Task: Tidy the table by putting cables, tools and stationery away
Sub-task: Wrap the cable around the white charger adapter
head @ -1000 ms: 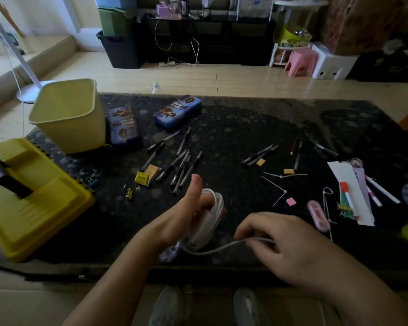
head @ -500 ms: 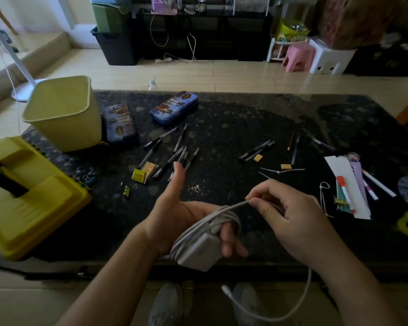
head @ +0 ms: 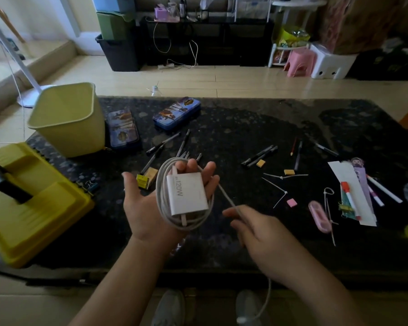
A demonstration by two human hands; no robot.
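A white 120W charger (head: 186, 195) lies in the upturned palm of my left hand (head: 149, 208), above the near middle of the black table (head: 257, 128). Its white cable (head: 161, 198) is coiled in loops around the charger and my fingers. The free end of the cable runs right through the fingers of my right hand (head: 259, 229) and hangs down past the table's front edge. Several dark pens (head: 165, 143) lie scattered behind my left hand, and more pens (head: 260, 155) lie at centre right.
A yellow-green bin (head: 68, 118) stands at the back left, beside two blue tin pencil cases (head: 124, 128) (head: 177, 112). A yellow toolbox (head: 28, 201) sits at the left edge. Zip ties (head: 283, 177), erasers, markers, paper strips (head: 353, 194) and a pink case (head: 319, 216) lie at right.
My left hand has turned palm up and risen, showing the charger's face. My right hand has dropped to the right and slid along the cable. More cable is wound around the charger.
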